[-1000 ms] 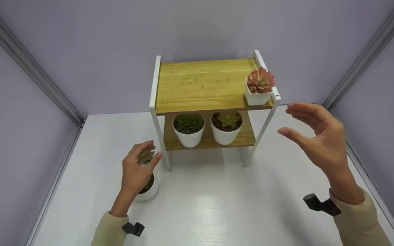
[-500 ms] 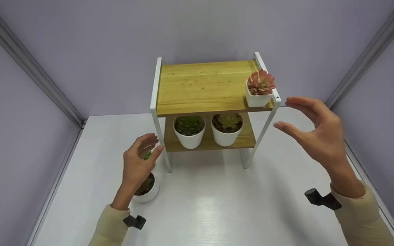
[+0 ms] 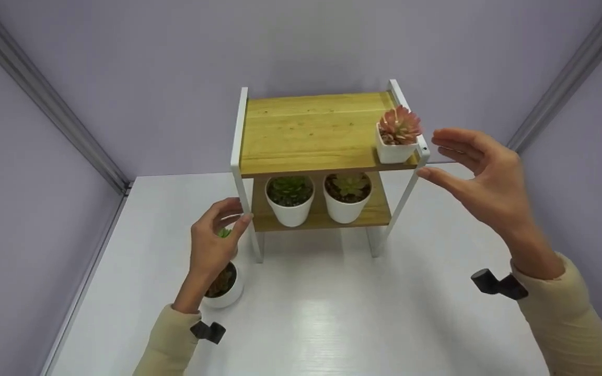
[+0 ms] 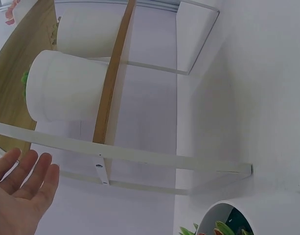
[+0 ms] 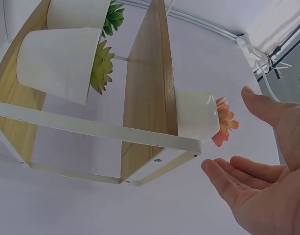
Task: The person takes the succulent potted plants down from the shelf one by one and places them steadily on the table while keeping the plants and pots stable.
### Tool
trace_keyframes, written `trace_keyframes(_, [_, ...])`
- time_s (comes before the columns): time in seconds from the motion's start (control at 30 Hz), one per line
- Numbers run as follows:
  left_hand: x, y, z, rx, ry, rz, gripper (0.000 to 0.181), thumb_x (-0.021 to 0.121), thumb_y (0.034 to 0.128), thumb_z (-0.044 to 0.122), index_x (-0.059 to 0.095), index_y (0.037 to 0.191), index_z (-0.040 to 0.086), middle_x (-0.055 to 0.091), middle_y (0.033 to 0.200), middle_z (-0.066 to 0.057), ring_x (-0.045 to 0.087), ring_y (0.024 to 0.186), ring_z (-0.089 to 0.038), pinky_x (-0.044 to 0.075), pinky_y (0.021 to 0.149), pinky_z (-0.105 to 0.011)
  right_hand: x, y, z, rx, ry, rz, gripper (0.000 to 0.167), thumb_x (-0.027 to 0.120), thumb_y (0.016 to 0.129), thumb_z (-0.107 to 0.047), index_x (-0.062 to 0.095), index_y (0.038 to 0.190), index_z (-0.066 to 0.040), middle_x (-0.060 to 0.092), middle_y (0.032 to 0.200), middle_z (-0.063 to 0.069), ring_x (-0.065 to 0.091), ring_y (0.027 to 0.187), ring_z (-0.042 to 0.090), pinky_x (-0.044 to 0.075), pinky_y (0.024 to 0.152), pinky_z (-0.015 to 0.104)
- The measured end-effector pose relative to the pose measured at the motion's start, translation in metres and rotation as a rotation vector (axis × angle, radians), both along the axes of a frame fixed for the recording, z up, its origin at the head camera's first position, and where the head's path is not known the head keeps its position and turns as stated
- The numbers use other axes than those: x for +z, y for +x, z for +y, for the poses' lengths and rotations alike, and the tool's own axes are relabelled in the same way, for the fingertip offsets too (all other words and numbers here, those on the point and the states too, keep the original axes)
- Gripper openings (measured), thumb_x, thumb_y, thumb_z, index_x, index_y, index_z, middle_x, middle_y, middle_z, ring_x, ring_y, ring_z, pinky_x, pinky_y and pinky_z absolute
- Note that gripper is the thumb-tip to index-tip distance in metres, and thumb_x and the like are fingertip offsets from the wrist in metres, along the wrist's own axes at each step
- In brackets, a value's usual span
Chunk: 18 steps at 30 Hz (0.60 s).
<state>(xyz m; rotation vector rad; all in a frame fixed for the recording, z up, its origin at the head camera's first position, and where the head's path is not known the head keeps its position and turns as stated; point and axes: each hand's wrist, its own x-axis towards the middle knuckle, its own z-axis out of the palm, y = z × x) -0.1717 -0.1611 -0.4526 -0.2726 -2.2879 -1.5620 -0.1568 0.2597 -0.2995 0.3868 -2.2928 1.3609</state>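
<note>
A two-tier shelf with a wooden top [image 3: 306, 130] and white metal frame stands at the centre. On its top right corner is a square white pot [image 3: 396, 152] with a pink succulent [image 3: 400, 125]. Two round white pots, one with a dark green plant [image 3: 289, 190], one with a paler plant [image 3: 349, 187], stand on the lower shelf. My left hand [image 3: 212, 250], fingers relaxed and thumb apart, is at the shelf's left front leg [image 3: 244, 201]; contact is unclear. The right hand [image 3: 494, 188] is held open beside the right front corner, thumb near the frame, holding nothing.
Left of the shelf, a round white pot [image 3: 230, 296] stands on the white table [image 3: 332, 313], partly behind my left hand. Another green plant [image 3: 224, 233] shows behind that hand. Pale walls [image 3: 175, 78] enclose the back and both sides.
Both hands have moved up and forward, the left closer to the shelf's left leg, the right closer to the top right corner. The pots and shelf stay in place.
</note>
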Motion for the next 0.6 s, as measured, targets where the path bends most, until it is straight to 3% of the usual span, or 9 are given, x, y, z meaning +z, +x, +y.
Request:
trace_keyframes(0.4, [0.002, -0.002, 0.001, -0.01, 0.005, 0.016, 0.038, 0.076, 0.0987, 0.029, 0.069, 0.132, 0.01, 0.074, 0.123, -0.004, 0.072, 0.115, -0.016, 0.059, 0.105, -0.035, 0.024, -0.005, 0.0, 0.012, 0.141, -0.088, 0.062, 0.093, 0.081, -0.016, 0.067, 0.136, -0.004, 0.07, 0.136, 0.02, 0.068, 0.116, -0.006, 0.052, 0.099, 0.007])
trace_keyframes(0.6, [0.003, -0.004, 0.0, -0.016, 0.02, 0.02, 0.038, 0.078, 0.0969, 0.029, 0.071, 0.13, 0.011, 0.075, 0.119, -0.003, 0.073, 0.113, -0.014, 0.059, 0.103, -0.029, 0.035, -0.014, -0.001, 0.007, 0.211, -0.169, 0.067, 0.095, 0.079, -0.027, 0.067, 0.137, -0.008, 0.07, 0.139, 0.016, 0.07, 0.12, 0.002, 0.05, 0.096, 0.004])
